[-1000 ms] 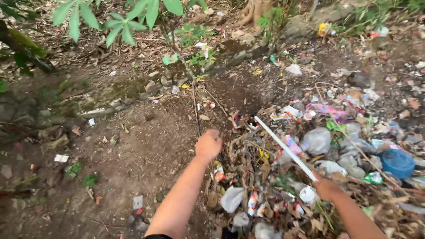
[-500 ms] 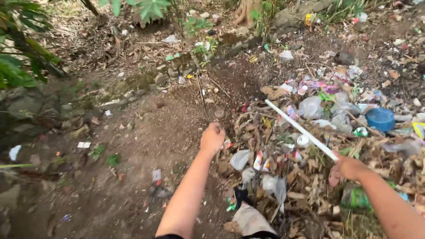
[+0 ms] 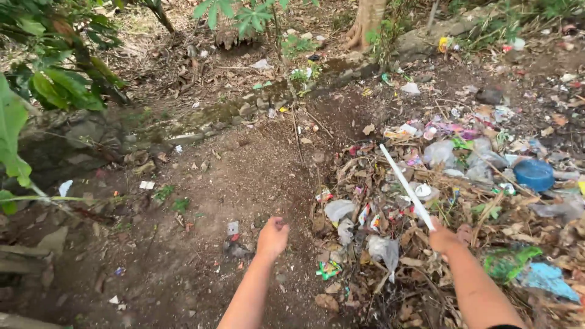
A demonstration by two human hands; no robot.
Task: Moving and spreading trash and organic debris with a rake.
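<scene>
Right hand [image 3: 443,239] is gripping 1 white stick [image 3: 405,185], fingers curled around it, over the litter pile [image 3: 463,183]; left hand [image 3: 272,237] is hanging fisted above bare dirt [image 3: 244,176].

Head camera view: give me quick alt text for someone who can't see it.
A person's right hand grips a white rod lying across a heap of dry leaves and plastic litter, while the left hand is closed in a fist over bare soil.
</scene>
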